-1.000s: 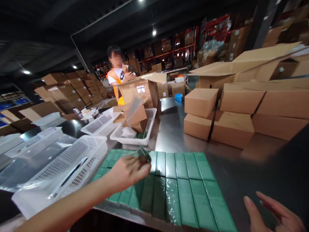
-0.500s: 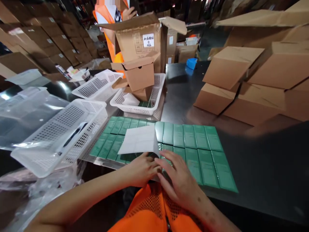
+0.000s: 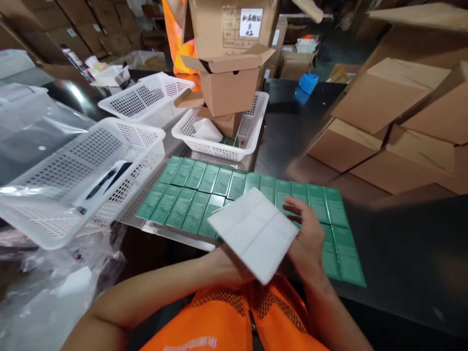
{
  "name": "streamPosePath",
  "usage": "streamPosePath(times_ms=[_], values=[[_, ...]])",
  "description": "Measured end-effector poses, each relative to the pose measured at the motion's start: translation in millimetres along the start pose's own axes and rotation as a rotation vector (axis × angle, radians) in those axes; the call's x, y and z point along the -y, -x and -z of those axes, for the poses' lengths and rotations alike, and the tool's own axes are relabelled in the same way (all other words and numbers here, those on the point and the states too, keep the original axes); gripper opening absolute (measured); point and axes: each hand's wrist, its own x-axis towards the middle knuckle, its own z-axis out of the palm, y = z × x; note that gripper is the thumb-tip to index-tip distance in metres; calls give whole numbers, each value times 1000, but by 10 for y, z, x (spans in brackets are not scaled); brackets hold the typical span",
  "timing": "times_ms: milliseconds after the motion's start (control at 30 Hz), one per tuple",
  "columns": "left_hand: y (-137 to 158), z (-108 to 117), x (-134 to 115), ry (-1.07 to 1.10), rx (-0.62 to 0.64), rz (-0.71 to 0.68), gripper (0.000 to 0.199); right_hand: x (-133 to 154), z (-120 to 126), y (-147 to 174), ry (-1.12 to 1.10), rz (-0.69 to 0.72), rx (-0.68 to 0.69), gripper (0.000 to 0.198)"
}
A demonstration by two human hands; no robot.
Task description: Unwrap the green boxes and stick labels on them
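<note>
White folded sheet (image 3: 254,233): gripped in both hands, right hand (image 3: 309,239) at its edge, left hand (image 3: 228,265) mostly hidden beneath. Best held flat, square above green boxes (image 3: 190,202).

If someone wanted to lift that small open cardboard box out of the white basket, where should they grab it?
Probably by the two side walls of the small open cardboard box, coming down from above. It stands upright on another box inside the white basket, so its base is out of reach. Its top flaps are loose and would bend, while the walls below them look flat and firm.
</note>
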Motion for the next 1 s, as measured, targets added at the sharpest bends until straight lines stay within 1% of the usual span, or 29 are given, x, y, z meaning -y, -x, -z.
streamPosePath(times_ms=[67, 133, 200, 267, 367, 433, 500, 567, 667, 700, 733, 800, 867, 900, 933, 967, 1000], values=[[47, 0, 25, -51, -80, -100, 26, -129, 95, -61, -89, -84, -77, 37], [108, -6, 51, -117, -151, -147, 28, -224, 196, -122, -143, -139, -168, 35], [179, -29, 60, -135, -164, -133, 31, -270, 292, -171, -205, -220, -250, 37], [250, -66, 53, -104, -150, -102, 33, -278, 368, -204, -270, -331, -313, 40], [331, -110, 24, -80, -155, -59, 32, -267, 415, -230, -306, -464, -349, 39], [358, -112, 0, -69, -171, -38, 31, -265, 404, -240, -340, -522, -365, 38], [366, -84, -27, -46, -182, -13, 30, -267, 377, -247, -377, -538, -373, 38], [369, -30, -54, -2, -189, 13, 30, -263, 346, -244, -401, -517, -354, 34], [391, 101, -72, 150, -209, 71, 31, -229, 295, -212, -451, -497, -299, 29], [409, 155, -61, 197, -232, 130, 31, -206, 272, -194, -491, -502, -270, 29], [432, 212, -36, 221, -273, 220, 32, -175, 242, -173, -544, -513, -231, 30], [487, 327, 65, 225, -409, 494, 38, -93, 166, -131, -677, -550, -128, 32], [535, 432, 236, 294, -594, 775, 49, 13, 69, -92, -789, -598, -6, 34], [549, 477, 341, 397, -673, 882, 54, 68, 15, -75, -832, -622, 55, 35], [557, 516, 453, 548, -732, 956, 58, 122, -40, -58, -865, -640, 115, 36], [557, 550, 563, 724, -763, 1001, 61, 171, -96, -42, -892, -649, 169, 37], [551, 577, 665, 897, -768, 1025, 64, 214, -151, -25, -914, -648, 217, 37]])
